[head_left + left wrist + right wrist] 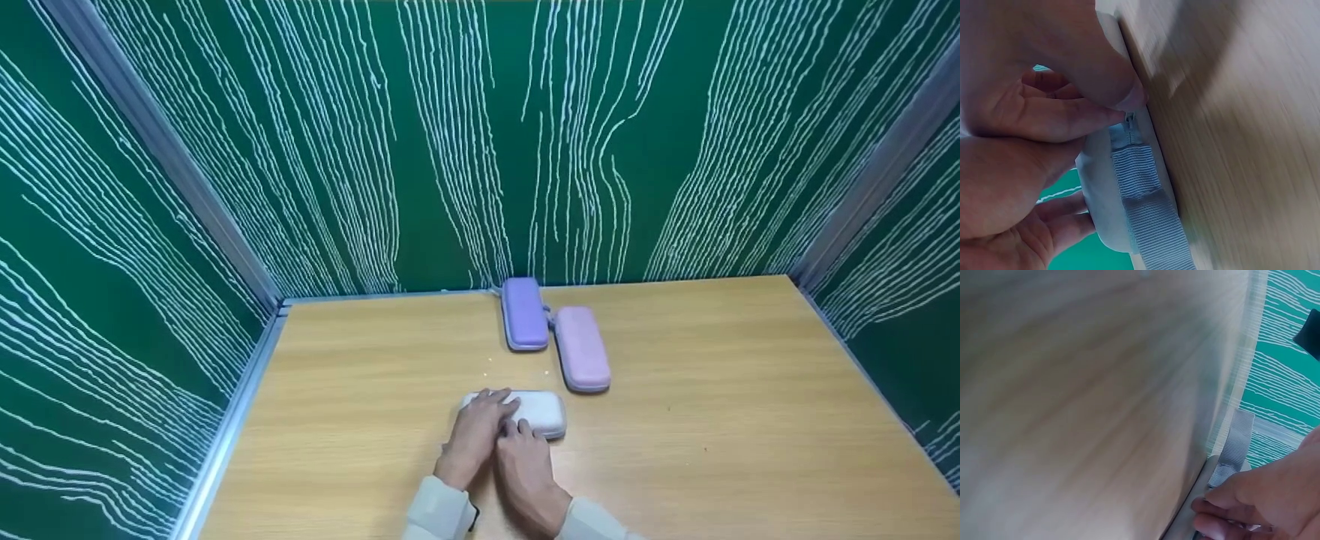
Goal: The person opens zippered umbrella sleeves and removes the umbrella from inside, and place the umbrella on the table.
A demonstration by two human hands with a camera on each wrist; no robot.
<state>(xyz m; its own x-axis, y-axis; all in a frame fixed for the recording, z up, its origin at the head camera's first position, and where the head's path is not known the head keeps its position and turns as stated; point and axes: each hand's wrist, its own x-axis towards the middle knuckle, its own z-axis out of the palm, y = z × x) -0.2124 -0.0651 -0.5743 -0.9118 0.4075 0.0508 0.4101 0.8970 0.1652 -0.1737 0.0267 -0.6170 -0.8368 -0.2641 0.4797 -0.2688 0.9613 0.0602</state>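
Observation:
A white zip case [544, 409] lies on the table in front of me, its rounded top facing up. My left hand [478, 427] holds it down near its left end, fingers spread over the top. Against the front side, my right hand [523, 454] has its fingers curled in. The left wrist view shows the right thumb and forefinger pinching a small zipper pull [1130, 117] close to a grey ribbed strap [1151, 214] at the case's end. In the right wrist view, the curled fingers [1230, 512] sit beside that strap.
Behind the white case, a purple case [526, 315] stands near the back wall, with a pink case [583, 349] to its right. Small white specks dot the wooden table [360, 375]. Green panels [517, 150] with white wavy lines enclose it on three sides.

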